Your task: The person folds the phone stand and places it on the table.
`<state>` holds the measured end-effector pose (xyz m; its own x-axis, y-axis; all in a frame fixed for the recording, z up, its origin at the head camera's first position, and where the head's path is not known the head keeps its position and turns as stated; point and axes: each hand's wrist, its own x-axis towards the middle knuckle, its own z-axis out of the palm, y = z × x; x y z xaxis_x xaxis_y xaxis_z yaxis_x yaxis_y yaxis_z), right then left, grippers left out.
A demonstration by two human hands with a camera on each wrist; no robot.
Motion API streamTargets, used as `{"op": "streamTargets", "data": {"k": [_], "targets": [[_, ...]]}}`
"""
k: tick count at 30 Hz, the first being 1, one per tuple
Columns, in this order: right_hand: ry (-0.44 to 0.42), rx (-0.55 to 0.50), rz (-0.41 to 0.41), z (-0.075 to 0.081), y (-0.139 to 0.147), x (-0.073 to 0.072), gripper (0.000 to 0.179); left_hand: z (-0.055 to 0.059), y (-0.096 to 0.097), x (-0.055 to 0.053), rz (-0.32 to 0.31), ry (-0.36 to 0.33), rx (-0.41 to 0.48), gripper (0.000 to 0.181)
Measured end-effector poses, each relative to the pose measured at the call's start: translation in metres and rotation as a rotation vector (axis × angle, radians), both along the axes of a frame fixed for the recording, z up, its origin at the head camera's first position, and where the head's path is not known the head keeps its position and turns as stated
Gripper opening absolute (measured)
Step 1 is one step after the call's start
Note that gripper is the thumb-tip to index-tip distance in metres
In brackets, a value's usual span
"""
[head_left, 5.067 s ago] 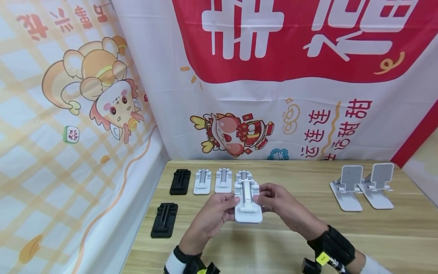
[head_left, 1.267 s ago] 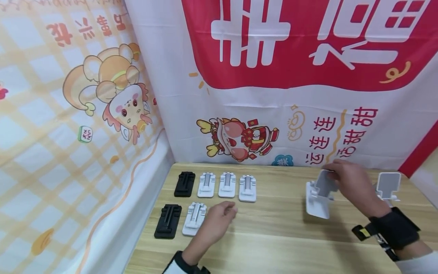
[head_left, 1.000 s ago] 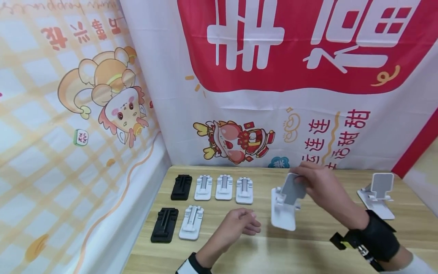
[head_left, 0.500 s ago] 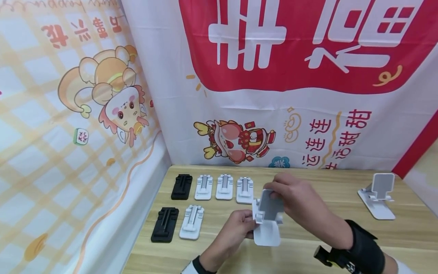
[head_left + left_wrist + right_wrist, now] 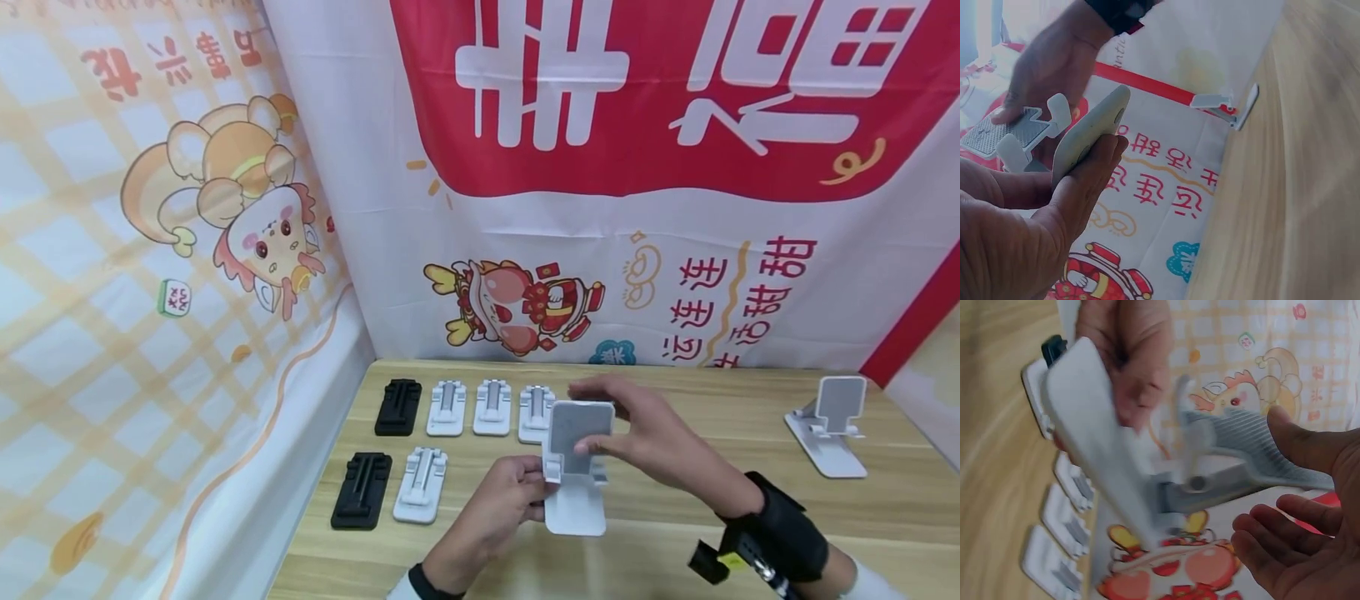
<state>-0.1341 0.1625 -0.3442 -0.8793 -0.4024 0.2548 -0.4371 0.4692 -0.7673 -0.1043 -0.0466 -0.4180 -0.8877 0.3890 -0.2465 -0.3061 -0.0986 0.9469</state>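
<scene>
An unfolded white phone stand (image 5: 576, 510) is held up over the middle of the table, its grey-padded plate raised and facing me. My left hand (image 5: 501, 498) grips its base by the left edge; in the left wrist view the fingers lie along the underside of the base (image 5: 1092, 128). At the plate, my right hand (image 5: 641, 429) lays its thumb on the grey pad (image 5: 1241, 434). The other right fingers reach behind the plate, loosely bent and apart from it in the right wrist view.
Folded white stands (image 5: 492, 408) and a black one (image 5: 398, 407) form the back-left row. Nearer lie another black stand (image 5: 362, 492) and a white one (image 5: 421, 486). An unfolded white stand (image 5: 838, 450) stands far right. Printed cloth (image 5: 525, 225) hangs behind the table (image 5: 712, 533).
The earlier folded white stand now lies at front left. My right hand brought an unfolded stand from the right; my left hand took its base. The right thumb moved from the plate's top onto its pad.
</scene>
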Motion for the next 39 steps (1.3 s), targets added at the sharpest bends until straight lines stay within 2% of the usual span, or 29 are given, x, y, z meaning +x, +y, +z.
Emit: {"op": "streamTargets", "data": {"k": [3,5,13,17,22,26,29,32,34,37,39], "targets": [[-0.105,-0.027,0.043,-0.007,-0.003,0.001,0.067,0.006,0.000,0.002,-0.010,0.009,0.012,0.035],[-0.117,-0.033,0.048,-0.010,-0.005,0.003,0.066,0.010,-0.001,0.003,-0.010,0.018,0.024,0.036],[-0.008,-0.046,0.033,-0.005,-0.007,0.004,0.058,0.024,-0.003,0.005,-0.005,0.014,0.018,0.036],[0.018,-0.058,0.030,-0.006,-0.009,0.005,0.054,0.023,-0.003,0.005,-0.012,0.002,0.029,0.036],[0.137,-0.081,0.015,-0.010,-0.011,0.003,0.038,0.022,-0.002,0.008,-0.033,0.008,0.042,0.037],[0.205,-0.081,-0.024,-0.012,-0.013,0.002,0.034,0.023,0.000,0.010,-0.044,0.002,0.041,0.036],[0.191,-0.075,-0.036,-0.004,-0.016,0.006,0.035,0.022,0.000,0.009,-0.043,-0.009,0.036,0.035],[0.136,-0.067,-0.032,-0.003,-0.015,0.005,0.037,0.021,-0.001,0.008,-0.041,-0.015,0.025,0.036],[0.135,-0.036,-0.036,-0.003,-0.015,0.004,0.041,0.019,-0.002,0.006,-0.038,-0.018,0.009,0.036],[0.245,0.026,-0.065,-0.005,-0.012,0.001,0.050,0.015,-0.003,0.003,-0.027,-0.025,-0.023,0.035],[0.370,0.071,-0.078,0.000,-0.011,0.002,0.050,0.011,-0.004,0.002,-0.022,-0.026,-0.046,0.033]]}}
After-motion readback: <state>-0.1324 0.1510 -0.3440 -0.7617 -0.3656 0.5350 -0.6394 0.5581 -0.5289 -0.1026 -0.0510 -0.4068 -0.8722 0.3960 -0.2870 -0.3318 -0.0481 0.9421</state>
